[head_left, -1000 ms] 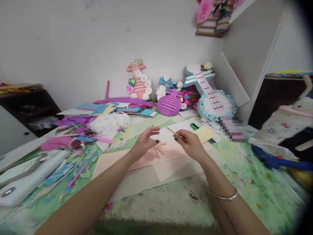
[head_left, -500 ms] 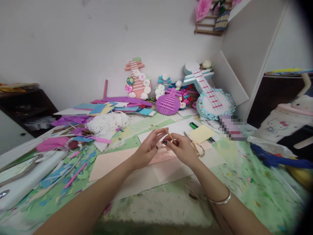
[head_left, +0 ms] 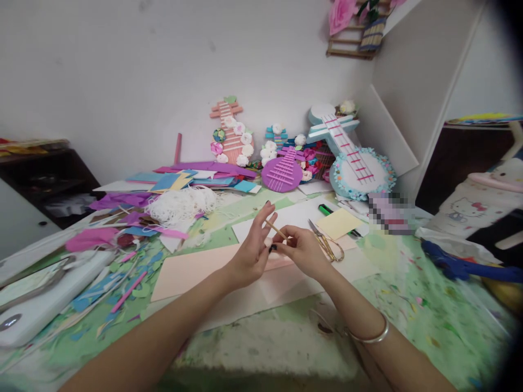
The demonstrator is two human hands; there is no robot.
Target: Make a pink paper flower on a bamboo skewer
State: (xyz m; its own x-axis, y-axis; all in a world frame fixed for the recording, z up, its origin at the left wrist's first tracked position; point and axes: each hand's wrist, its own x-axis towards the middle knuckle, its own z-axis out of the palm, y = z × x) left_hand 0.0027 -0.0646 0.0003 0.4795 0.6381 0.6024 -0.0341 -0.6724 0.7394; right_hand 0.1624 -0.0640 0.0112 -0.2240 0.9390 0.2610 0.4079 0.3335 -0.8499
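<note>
A thin wooden stick (head_left: pixel 277 230) slants between the fingers and thumb of my right hand (head_left: pixel 302 249), which is closed on it. Its far end reaches the fingers of my left hand (head_left: pixel 249 256). That hand's upper fingers point up, while its thumb is bent in beside a small pale piece (head_left: pixel 268 241), perhaps paper, at the fingers. Much of this piece is hidden. Below both hands lies a long sheet of pale peach paper (head_left: pixel 188 272) on white sheets. Gold-handled scissors (head_left: pixel 330 246) rest just right of my right hand.
A yellow paper square (head_left: pixel 339 222) and green marker (head_left: pixel 326 209) lie behind the scissors. White string (head_left: pixel 182 206) is heaped at left, near paper scraps. Decorated paper lutes (head_left: pixel 281 173) stand along the wall. A blue tool (head_left: pixel 461 264) is at right, a phone (head_left: pixel 32 277) at left.
My left hand has tilted more upright, its fingers lifting and spreading. The stick has shifted slightly left and down with my right hand, and the pale piece shows more.
</note>
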